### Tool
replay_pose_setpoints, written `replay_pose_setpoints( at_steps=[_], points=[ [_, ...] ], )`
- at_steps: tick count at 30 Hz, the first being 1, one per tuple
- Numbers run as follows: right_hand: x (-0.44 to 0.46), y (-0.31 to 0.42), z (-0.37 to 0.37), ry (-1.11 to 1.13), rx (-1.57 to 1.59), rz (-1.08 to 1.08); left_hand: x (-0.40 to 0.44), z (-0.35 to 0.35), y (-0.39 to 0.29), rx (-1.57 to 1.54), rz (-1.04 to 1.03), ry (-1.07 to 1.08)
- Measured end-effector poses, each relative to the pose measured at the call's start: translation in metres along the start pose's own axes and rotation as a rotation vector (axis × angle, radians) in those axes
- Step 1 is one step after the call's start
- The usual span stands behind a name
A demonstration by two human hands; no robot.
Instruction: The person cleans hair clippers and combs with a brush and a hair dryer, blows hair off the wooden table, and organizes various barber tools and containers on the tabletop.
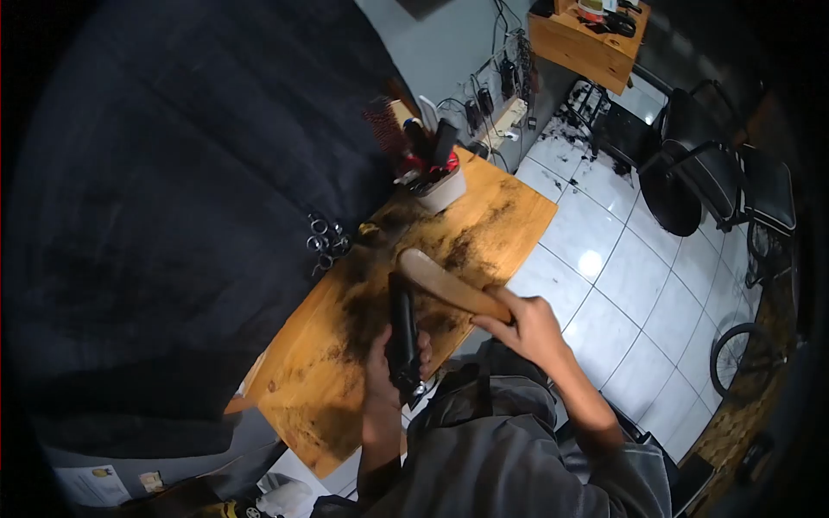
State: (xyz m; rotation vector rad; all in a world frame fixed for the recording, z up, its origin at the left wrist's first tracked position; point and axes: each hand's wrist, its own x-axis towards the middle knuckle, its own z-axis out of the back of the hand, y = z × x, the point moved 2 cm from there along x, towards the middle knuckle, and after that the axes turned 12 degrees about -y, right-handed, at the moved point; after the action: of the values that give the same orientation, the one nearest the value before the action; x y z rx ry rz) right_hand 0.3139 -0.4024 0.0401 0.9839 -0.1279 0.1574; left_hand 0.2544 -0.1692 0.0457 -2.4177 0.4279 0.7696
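Note:
Near the middle of the head view, my left hand point(380, 367) is wrapped round a black hair clipper point(403, 332), held lengthwise over the table. My right hand point(524, 326) grips the handle end of a wooden brush point(445, 283). The brush's far end is close to the upper end of the clipper; whether they touch I cannot tell. Its bristles are hidden. Below both hands, dark hair clippings point(471, 246) lie scattered on the wooden table point(302, 388). Several pairs of metal scissors point(324, 242) sit at the table's far left edge.
A container point(445, 190) of combs and brushes stands at the table's back. Dark cloth point(190, 190) fills the left side. Black chairs point(704, 151), a wheel point(740, 358) and a wooden cabinet point(583, 52) are to the right. Cables point(505, 78) hang on the wall.

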Motion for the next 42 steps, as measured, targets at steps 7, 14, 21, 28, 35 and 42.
replay_pose_setpoints(
  at_steps=[7,14,21,28,35,42],
  points=[
    [-0.015,-0.006,0.008,0.402,0.163,0.340,0.026,-0.012,0.014,-0.018,-0.021,-0.040],
    [0.038,-0.003,0.027,-0.079,-0.060,0.060,0.026,-0.021,0.023,0.002,-0.061,-0.047],
    [0.007,0.011,0.011,0.213,-0.038,0.417,0.038,0.004,0.018,-0.003,0.058,0.129],
    [0.036,0.024,0.026,-0.102,-0.280,0.158,0.039,-0.010,0.011,-0.278,0.061,0.236],
    [-0.007,0.056,0.016,0.110,-0.213,0.420,0.032,-0.007,-0.004,0.174,-0.091,0.161],
    [-0.006,0.051,0.034,-0.262,-0.298,0.044,0.040,0.017,0.015,-0.017,0.177,0.359]
  ],
)
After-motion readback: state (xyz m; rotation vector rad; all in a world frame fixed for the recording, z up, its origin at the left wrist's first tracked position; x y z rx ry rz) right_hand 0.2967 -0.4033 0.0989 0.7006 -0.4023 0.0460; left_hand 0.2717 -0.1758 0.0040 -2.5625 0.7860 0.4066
